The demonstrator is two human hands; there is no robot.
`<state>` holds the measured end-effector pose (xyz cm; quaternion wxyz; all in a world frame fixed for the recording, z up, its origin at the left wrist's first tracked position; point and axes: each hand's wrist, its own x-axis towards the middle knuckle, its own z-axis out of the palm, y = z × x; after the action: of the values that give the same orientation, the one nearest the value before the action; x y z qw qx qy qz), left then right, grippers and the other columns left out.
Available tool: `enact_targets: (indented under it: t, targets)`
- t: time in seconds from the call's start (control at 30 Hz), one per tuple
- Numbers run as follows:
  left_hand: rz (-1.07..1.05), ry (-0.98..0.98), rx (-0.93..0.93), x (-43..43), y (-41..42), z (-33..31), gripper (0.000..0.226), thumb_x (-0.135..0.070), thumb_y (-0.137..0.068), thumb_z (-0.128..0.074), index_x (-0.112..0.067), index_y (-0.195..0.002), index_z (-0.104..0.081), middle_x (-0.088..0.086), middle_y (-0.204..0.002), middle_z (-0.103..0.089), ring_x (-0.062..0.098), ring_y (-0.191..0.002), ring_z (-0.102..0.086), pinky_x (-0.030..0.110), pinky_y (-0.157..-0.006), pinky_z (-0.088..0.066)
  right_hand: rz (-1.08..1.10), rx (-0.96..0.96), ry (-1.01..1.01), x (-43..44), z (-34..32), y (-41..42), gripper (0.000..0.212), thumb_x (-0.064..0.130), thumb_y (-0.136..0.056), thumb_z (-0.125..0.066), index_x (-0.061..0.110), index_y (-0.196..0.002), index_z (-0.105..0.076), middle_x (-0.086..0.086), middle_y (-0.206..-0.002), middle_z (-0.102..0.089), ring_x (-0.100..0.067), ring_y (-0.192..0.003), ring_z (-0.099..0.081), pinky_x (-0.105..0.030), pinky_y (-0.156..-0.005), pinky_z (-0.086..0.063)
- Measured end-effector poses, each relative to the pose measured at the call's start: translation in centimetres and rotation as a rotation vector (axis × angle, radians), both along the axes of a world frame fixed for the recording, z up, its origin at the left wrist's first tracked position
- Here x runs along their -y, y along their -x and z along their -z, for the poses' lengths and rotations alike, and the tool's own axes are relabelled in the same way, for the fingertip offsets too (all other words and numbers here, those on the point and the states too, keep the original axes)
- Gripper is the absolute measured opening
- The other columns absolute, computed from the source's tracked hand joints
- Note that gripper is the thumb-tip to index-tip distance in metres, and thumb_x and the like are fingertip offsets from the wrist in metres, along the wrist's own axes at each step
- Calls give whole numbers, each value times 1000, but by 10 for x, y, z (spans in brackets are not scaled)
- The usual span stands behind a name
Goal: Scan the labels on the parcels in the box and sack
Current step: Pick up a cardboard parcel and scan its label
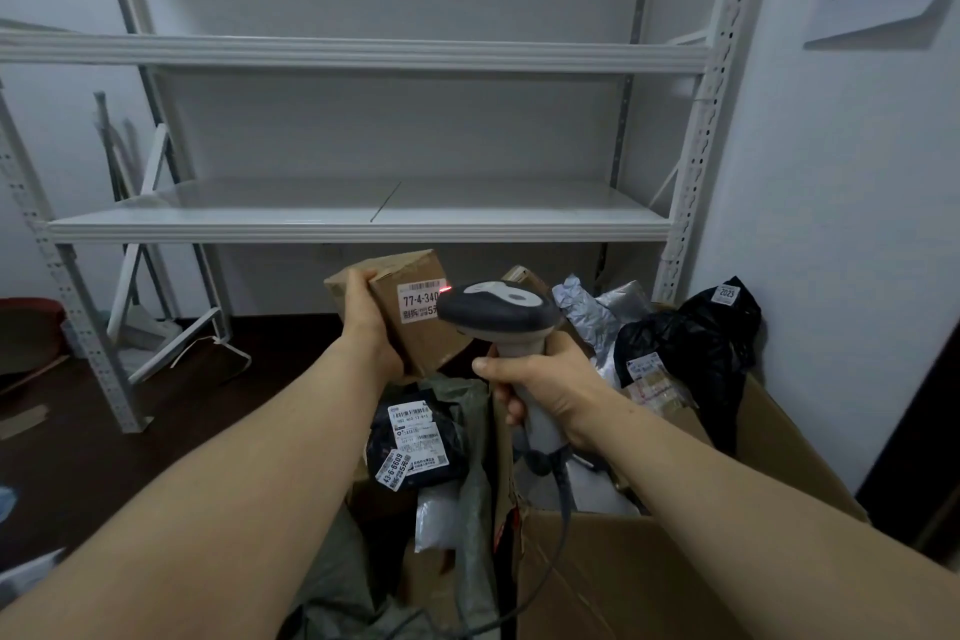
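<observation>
Small carton [415, 307]: label being scanned above the box [649, 566].
Left hand [370, 322] is clamping its stiff, seemingly light side; right hand [545, 385] is gripping the scanner [498, 312].

Left hand [371, 322]: bare, no glove, ring or watch in view.
Right hand [550, 387]: bare, no glove or ring; short plain nails on thumb and fingers.
Forearms behind both hands: bare to the frame edge, no sleeve, cuff or wristband visible.
</observation>
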<state>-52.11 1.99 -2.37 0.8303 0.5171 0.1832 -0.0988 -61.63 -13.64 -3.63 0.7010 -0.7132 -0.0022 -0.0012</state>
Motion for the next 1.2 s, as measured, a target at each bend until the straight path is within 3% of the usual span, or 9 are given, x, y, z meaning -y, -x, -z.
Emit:
enact_targets:
  t: [0.13,0.27,0.57,0.8,1.0,1.1,1.2]
  targets:
    - [-8,-10,8,0,0,1,67,-69,-76,-36,-20,-109,-70,8,-106,-69,28,-96,-59,42,-73,-46,-6,1,2,-3,-2,0,22,4,-81,-71,8,-66,-55,-5,-46,-51,-13,-34,-40,-24,-43,-41]
    - [4,24,23,0,0,2,61,-67,-80,-35,-20,-95,-69,6,-86,-69,26,-84,-60,39,-67,-45,4,-4,-24,-5,-3,1,21,3,-81,-70,7,-67,-55,-5,-46,-50,-13,-34,-40,-24,-42,-41]
    - [-5,18,-16,-3,-4,9,58,-69,-77,-37,-20,-77,-67,5,-83,-69,26,-87,-61,38,-69,-44,6,-8,-42,-10,-2,-1,23,2,-81,-70,6,-63,-55,-7,-47,-49,-14,-34,-39,-25,-42,-41]
    - [8,5,-42,-5,-8,12,57,-68,-76,-37,-20,-81,-67,5,-89,-68,27,-90,-60,39,-71,-43,4,-16,-43,-12,2,-6,21,2,-81,-69,6,-65,-56,-8,-48,-49,-14,-35,-39,-24,-42,-41]
    - [-1,-69,-30,-11,-15,21,61,-69,-72,-44,-20,-97,-70,7,-99,-71,29,-94,-62,43,-85,-47,3,-43,-79,-11,5,-7,10,1,-82,-68,2,-77,-59,-14,-54,-54,-15,-35,-41,-23,-41,-41]
    - [1,-170,-13,-19,-17,31,70,-67,-61,-53,-19,-110,-68,10,-100,-72,32,-94,-65,47,-83,-50,39,-83,-73,-11,15,-12,10,2,-82,-68,3,-82,-59,-13,-56,-56,-14,-35,-43,-23,-41,-42]
    - [-3,-271,-47,-28,-24,53,80,-64,-50,-61,-20,-117,-60,12,-105,-69,34,-93,-65,48,-76,-52,88,-141,-50,-12,30,-21,13,2,-82,-69,3,-74,-59,-12,-53,-57,-14,-34,-43,-22,-41,-43]
